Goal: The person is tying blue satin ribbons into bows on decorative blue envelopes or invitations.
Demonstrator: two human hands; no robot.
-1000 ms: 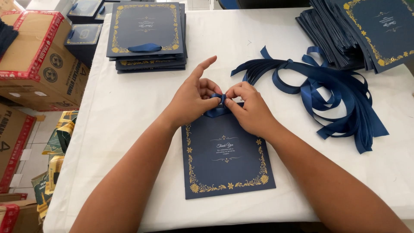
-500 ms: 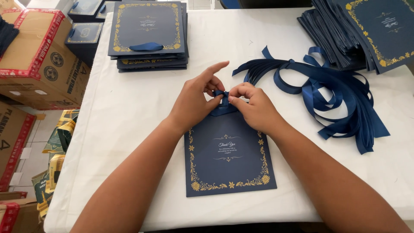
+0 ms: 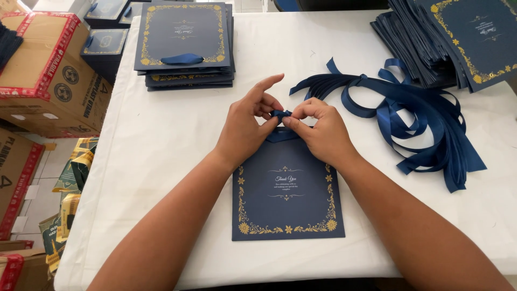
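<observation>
Navy satin is pinched between both hands at the top edge of a dark blue paper bag point(image 3: 288, 194) with a gold floral border, lying flat on the white-covered desk point(image 3: 161, 140). The left hand point(image 3: 245, 126) has thumb and middle fingers closed on the short ribbon point(image 3: 281, 114), forefinger pointing up and away; the right hand point(image 3: 318, 132) nips the same ribbon from the other side, grip closed tight. A loose bundle of ribbons point(image 3: 420, 116) lies to the right, a stack of finished bags point(image 3: 183, 46) beyond, and cardboard boxes point(image 3: 43, 70) stand off the desk's left side.
</observation>
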